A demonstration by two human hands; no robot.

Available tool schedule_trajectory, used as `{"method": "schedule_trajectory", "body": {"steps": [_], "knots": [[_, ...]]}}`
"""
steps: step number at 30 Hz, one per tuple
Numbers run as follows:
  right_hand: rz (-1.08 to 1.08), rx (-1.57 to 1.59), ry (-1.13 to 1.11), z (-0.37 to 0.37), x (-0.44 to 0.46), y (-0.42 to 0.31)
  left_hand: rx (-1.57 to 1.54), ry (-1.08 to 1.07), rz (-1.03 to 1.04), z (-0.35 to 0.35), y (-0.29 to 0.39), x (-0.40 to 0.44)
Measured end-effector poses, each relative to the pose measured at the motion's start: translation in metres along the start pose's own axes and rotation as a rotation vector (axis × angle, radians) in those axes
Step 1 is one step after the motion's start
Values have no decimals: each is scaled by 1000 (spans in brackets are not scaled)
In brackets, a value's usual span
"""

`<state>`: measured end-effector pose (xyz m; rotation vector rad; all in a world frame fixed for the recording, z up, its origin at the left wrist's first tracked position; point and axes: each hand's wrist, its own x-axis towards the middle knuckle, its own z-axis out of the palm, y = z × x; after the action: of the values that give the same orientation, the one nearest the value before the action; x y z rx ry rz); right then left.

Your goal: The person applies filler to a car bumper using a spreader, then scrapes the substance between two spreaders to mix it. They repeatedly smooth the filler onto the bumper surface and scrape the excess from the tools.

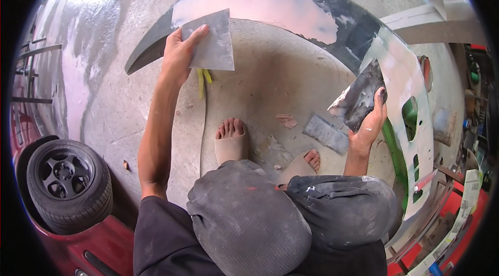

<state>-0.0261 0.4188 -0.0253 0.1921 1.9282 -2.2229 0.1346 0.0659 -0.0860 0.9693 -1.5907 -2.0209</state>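
My left hand (180, 54) grips a thin grey rectangular sheet (213, 42), thumb on its face. It overlaps the inner edge of a curved car bumper (358, 29) in this view; I cannot tell whether they touch. Pale pink filler (265, 3) covers part of the bumper's dark surface. On the right, my right hand (370, 123) is closed on a dark putty-smeared plate (361, 94), with pale putty along its left edge. This plate is in front of the bumper's right part. Whitish smears mark my right fingers and wrist.
Below the bumper lie a grey block (326, 133) and a scrap of pink material (285, 120) on the concrete floor (280, 78). A wheel (65, 172) sits on a red car part (104, 239) at lower left. Yellow-green tape (201, 84) hangs near a thin cord (204, 120).
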Motion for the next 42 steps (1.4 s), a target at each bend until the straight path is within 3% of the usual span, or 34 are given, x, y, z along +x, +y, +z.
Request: {"method": "schedule_trajectory", "body": {"steps": [42], "knots": [[-16, 24, -37, -9, 5, 4, 28, -78, -15, 38, 4, -4]]}}
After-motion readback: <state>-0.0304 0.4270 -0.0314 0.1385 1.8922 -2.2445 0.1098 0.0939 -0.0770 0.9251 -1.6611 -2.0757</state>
